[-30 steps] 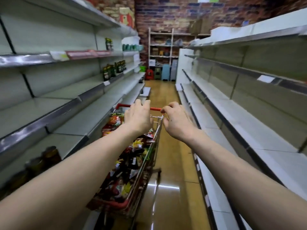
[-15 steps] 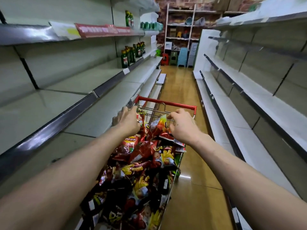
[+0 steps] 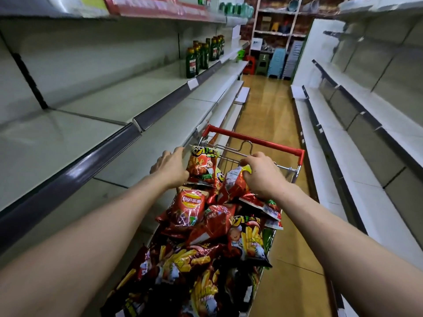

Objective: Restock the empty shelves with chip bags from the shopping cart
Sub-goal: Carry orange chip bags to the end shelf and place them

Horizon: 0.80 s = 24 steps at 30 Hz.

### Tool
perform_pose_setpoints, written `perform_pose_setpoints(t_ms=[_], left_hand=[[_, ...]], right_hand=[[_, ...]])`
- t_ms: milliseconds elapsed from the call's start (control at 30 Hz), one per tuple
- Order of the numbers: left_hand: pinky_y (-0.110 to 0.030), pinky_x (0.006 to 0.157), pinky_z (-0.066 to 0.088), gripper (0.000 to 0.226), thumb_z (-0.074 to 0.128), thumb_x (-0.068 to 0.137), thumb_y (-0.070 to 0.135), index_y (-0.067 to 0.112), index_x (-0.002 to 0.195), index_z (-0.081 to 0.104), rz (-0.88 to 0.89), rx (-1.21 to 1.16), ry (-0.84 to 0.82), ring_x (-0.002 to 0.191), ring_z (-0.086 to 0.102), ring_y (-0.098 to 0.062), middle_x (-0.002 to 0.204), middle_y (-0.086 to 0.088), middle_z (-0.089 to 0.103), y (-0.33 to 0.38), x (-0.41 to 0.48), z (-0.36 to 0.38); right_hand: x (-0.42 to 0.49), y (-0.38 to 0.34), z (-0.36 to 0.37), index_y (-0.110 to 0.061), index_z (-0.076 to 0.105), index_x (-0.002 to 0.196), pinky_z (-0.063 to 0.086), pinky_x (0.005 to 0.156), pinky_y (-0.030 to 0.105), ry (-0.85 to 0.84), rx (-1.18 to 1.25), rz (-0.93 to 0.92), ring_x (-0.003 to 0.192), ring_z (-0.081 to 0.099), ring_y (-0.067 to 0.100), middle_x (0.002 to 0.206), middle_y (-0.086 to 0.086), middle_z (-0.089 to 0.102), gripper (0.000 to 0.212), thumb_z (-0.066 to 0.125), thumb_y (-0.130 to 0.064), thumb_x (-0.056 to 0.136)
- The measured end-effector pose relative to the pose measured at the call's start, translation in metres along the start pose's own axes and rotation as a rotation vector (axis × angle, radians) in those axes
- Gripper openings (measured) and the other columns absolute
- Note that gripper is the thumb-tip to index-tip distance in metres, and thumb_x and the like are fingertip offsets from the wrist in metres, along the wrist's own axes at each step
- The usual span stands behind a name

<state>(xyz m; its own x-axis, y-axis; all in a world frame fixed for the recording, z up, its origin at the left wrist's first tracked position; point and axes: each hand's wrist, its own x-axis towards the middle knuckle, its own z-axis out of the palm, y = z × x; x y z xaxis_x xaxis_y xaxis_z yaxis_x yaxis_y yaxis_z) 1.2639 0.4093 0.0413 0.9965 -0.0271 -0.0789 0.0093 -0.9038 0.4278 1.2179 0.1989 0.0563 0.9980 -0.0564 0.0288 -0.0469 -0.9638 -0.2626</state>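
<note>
Your fingers [image 3: 249,160] have left the red handle [image 3: 256,141] and dug into the shopping cart [image 3: 288,168]. Your left hand [image 3: 170,167] grips an upright red bag [image 3: 202,167] at mid-frame, and your right hand [image 3: 263,176] pinches a second bag [image 3: 233,186]. Restocking looks ready to start, with the shelf [image 3: 146,152] at left just beside.

The red chip bag [image 3: 191,202] in the shopping cart [image 3: 256,143] bears the logo "Lay's", followed by the characters 乐事. The upright bag [image 3: 202,165] at the handle end and the lower bag [image 3: 248,239] near the cart's right side each bear a yellow-green Chinese title ending in 土豆. The red shelf strip [image 3: 160,8], the white price tag [image 3: 192,84] and the bottle labels [image 3: 191,64] are not legible.
</note>
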Motion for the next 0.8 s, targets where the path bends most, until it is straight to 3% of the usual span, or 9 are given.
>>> perform_pose_setpoints(t_ms=[200,300,333,400,467,533,667,733,800], left_hand=[[-0.042,0.094,0.046,0.079,0.064,0.088,0.021,0.025,0.152,0.019,-0.028,-0.041,-0.035,0.121,0.049,-0.030,0.146,-0.013,0.036,0.020,0.058,0.015],[-0.019,0.062,0.046,0.082,0.063,0.091,0.014,0.023,0.155,0.013,-0.019,-0.116,-0.084,0.090,0.053,-0.009,0.155,-0.012,0.027,0.035,0.085,0.037],[-0.016,0.058,0.044,0.084,0.062,0.091,0.011,0.023,0.155,0.010,-0.025,-0.146,-0.116,0.092,0.053,-0.007,0.157,-0.012,0.023,0.038,0.093,0.046],[-0.027,0.072,0.055,0.088,0.061,0.090,0.007,0.026,0.156,0.006,-0.051,-0.222,-0.183,0.113,0.056,-0.018,0.158,-0.013,0.022,0.040,0.104,0.065],[-0.023,0.060,0.056,0.087,0.061,0.091,0.006,0.027,0.155,0.006,-0.074,-0.279,-0.223,0.092,0.064,-0.016,0.154,-0.016,0.028,0.039,0.113,0.079],[-0.017,0.049,0.049,0.083,0.061,0.091,0.007,0.023,0.155,0.011,-0.098,-0.303,-0.237,0.072,0.058,-0.009,0.150,-0.015,0.035,0.037,0.121,0.085],[-0.033,0.086,0.049,0.059,0.063,0.092,0.011,0.014,0.143,0.033,-0.155,-0.365,-0.251,0.101,0.057,-0.019,0.129,-0.007,0.054,0.031,0.137,0.090],[-0.028,0.077,0.046,0.050,0.060,0.095,0.015,0.013,0.139,0.038,-0.209,-0.420,-0.278,0.084,0.054,-0.012,0.100,0.001,0.055,0.024,0.146,0.097],[-0.027,0.071,0.049,0.050,0.059,0.096,0.020,0.013,0.141,0.038,-0.273,-0.477,-0.319,0.084,0.055,-0.013,0.096,0.002,0.052,0.019,0.150,0.103]], right_hand=[[0.068,0.040,0.007,-0.012,0.057,0.128,0.046,0.097,0.045,-0.026,-0.021,0.031,0.119,0.050,0.035,0.132,0.013,0.048,0.035,0.048,-0.015,0.094],[0.098,0.059,0.018,-0.013,0.055,0.129,0.045,0.094,0.044,-0.072,-0.013,0.074,0.117,0.052,0.036,0.131,0.013,0.048,0.034,0.050,-0.017,0.095],[0.106,0.064,0.024,-0.013,0.054,0.129,0.046,0.094,0.044,-0.099,-0.009,0.087,0.117,0.052,0.036,0.131,0.014,0.049,0.034,0.051,-0.018,0.095],[0.121,0.072,0.041,-0.011,0.053,0.129,0.047,0.093,0.042,-0.160,0.009,0.106,0.117,0.054,0.036,0.130,0.015,0.053,0.035,0.052,-0.022,0.095],[0.131,0.072,0.057,-0.009,0.051,0.129,0.048,0.090,0.039,-0.240,0.031,0.112,0.113,0.058,0.035,0.129,0.017,0.057,0.038,0.052,-0.029,0.096],[0.139,0.068,0.074,-0.007,0.047,0.133,0.048,0.091,0.038,-0.344,0.045,0.143,0.115,0.057,0.034,0.131,0.018,0.057,0.048,0.051,-0.039,0.098],[0.154,0.062,0.107,-0.003,0.035,0.143,0.048,0.100,0.041,-0.540,0.094,0.231,0.119,0.056,0.032,0.136,0.016,0.054,0.078,0.047,-0.061,0.093],[0.155,0.060,0.123,-0.002,0.023,0.149,0.044,0.105,0.042,-0.573,0.183,0.272,0.125,0.052,0.033,0.143,0.017,0.049,0.088,0.049,-0.063,0.091],[0.153,0.061,0.139,-0.006,0.008,0.153,0.042,0.108,0.044,-0.553,0.285,0.357,0.130,0.047,0.037,0.147,0.022,0.040,0.094,0.057,-0.057,0.089]])
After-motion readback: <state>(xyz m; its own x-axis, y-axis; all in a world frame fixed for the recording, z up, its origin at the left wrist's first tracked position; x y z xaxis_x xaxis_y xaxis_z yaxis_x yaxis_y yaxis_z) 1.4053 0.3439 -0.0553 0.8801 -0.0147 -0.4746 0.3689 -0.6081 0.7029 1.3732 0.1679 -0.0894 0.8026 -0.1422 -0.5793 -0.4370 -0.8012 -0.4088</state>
